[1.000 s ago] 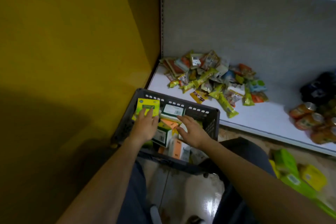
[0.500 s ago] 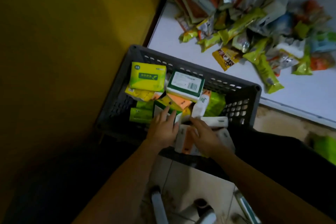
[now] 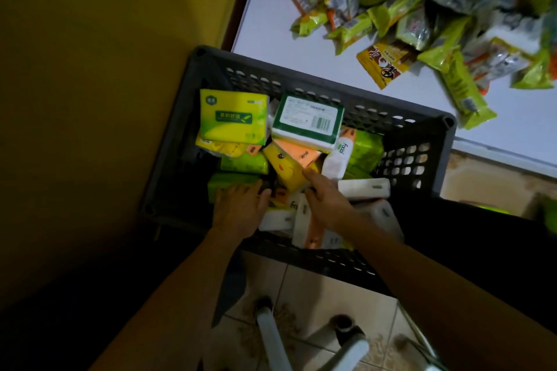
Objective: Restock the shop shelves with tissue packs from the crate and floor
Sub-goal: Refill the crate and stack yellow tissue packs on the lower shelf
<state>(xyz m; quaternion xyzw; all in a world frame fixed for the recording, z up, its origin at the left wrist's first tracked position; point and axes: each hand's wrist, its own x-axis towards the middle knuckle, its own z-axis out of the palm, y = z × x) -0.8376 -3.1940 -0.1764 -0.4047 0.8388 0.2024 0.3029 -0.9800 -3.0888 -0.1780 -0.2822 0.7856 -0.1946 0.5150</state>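
You're working two hands in one crate (image 3: 180, 135).
Left hand (image 3: 241, 208) at 7 o'clock, right hand (image 3: 328, 200) at 5: both grips are lying flat on tissue packs (image 3: 233, 116), holding none.

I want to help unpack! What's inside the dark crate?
Piled tissue packs: a yellow pack, a green-and-white pack, others. The left hand and right hand rest on them. The bottom of the crate is covered.
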